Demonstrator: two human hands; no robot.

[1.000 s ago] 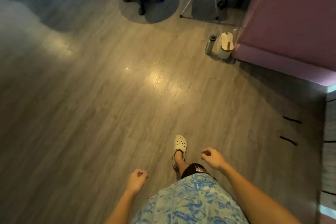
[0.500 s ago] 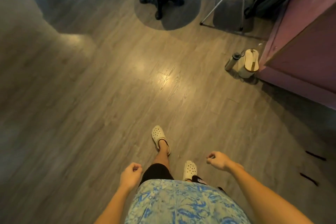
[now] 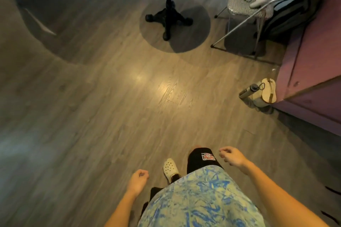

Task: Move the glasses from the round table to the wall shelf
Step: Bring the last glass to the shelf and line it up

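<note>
No glasses and no wall shelf are in view. A black pedestal table base [image 3: 168, 15] stands on the wooden floor far ahead, inside a round shadow; its top is out of frame. My left hand [image 3: 138, 180] hangs low at the front, curled into a loose fist with nothing in it. My right hand [image 3: 232, 156] is slightly higher beside my right knee, with its fingers loosely bent and apart, also holding nothing. Both hands are far from the table base.
A metal chair with a checkered seat [image 3: 239, 0] holds a phone and a white item at the back right. A black backpack [image 3: 291, 14] leans on a pink cabinet [image 3: 313, 64]. A bottle [image 3: 248, 91] and a beige bag [image 3: 267, 96] sit at the cabinet's foot.
I have walked forward: the table base, chair and cabinet have come closer and lower in view. My feet have swapped stride, and both hands stay empty.
</note>
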